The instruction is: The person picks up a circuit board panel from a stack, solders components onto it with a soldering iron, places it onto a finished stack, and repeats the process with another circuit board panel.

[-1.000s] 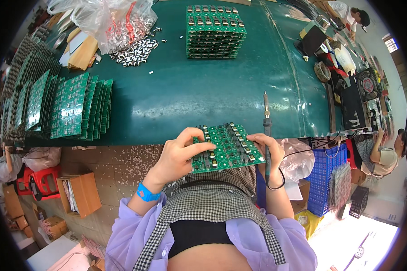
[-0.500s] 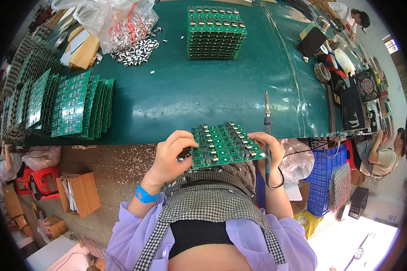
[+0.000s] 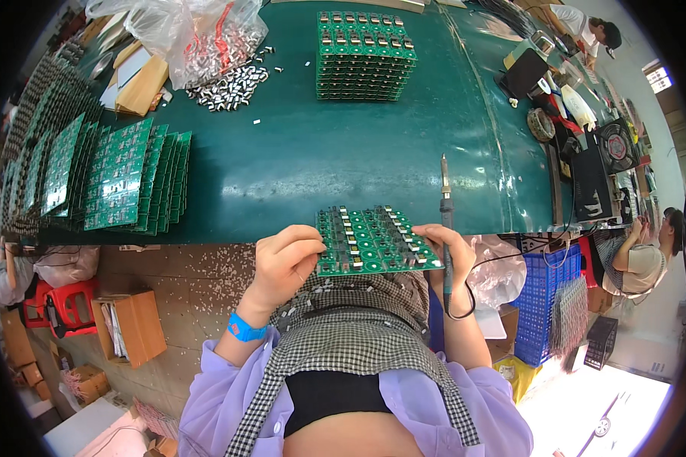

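A green circuit board panel (image 3: 373, 242) with rows of small metal and black components is held level above my lap, at the near edge of the table. My left hand (image 3: 286, 263) pinches its left edge. My right hand (image 3: 448, 255) grips its right edge and also holds a soldering iron (image 3: 446, 206) upright, tip pointing away from me. The iron's cord loops down past my right wrist. Small pale pieces lie on my checked apron (image 3: 335, 312) below the panel.
A stack of populated panels (image 3: 364, 65) stands at the far middle of the green table (image 3: 305, 160). Upright boards (image 3: 118, 179) fill the left side. Loose metal parts (image 3: 232, 87) spill beside a plastic bag (image 3: 183, 34). A fan (image 3: 616, 145) and a blue crate (image 3: 545, 297) are at right.
Both hands and the panel have shifted slightly left. The soldering iron has moved slightly left with my right hand. My grip on both things is unchanged.
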Motion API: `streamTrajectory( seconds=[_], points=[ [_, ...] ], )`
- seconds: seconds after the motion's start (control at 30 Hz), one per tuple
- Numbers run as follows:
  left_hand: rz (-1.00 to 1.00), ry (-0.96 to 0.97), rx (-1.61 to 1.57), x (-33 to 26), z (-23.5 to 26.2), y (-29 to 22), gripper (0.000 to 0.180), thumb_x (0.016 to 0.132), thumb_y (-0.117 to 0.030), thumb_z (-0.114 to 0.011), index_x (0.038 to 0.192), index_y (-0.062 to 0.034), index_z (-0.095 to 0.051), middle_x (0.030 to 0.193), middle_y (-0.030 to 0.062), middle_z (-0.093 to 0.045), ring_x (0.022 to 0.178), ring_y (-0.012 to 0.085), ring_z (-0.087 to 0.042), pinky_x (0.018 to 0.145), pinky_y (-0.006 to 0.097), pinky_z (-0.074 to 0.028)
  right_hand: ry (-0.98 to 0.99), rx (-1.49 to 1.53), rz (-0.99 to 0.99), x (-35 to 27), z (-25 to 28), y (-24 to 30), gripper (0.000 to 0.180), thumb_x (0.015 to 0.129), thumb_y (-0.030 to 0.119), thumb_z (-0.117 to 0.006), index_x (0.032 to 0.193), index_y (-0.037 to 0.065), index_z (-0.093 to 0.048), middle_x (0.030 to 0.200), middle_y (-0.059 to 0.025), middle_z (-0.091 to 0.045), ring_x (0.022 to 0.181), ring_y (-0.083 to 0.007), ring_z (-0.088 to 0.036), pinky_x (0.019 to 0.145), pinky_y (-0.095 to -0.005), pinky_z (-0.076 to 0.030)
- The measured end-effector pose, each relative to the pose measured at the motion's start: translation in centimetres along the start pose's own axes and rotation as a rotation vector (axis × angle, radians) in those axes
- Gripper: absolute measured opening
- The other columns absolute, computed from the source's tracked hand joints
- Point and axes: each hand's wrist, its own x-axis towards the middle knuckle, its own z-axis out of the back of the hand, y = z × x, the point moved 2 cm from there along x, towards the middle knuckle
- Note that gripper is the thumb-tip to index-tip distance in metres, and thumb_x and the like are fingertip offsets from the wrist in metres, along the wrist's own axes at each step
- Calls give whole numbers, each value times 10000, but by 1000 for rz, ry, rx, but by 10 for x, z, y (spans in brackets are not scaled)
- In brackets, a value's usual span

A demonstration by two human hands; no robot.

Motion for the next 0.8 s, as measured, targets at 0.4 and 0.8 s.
streamTrajectory(
  seconds=[0.4,0.8],
  points=[
    [217,344,118,28,-27,44,412,729,0,-592,1122,-114,-640,1154,49,-622,874,330,-652,735,399,-537,4,-59,18,8,-3,12,182,823,-119,-630,955,1,-594,896,-106,-715,797,-162,-686,655,-236,-511],
    [263,358,117,29,-31,43,372,728,14,-579,1066,-112,-670,1090,45,-631,844,322,-653,719,395,-529,-8,-109,35,8,-3,11,237,780,-134,-652,964,10,-608,901,-104,-715,769,-174,-680,651,-245,-521]
  ],
)
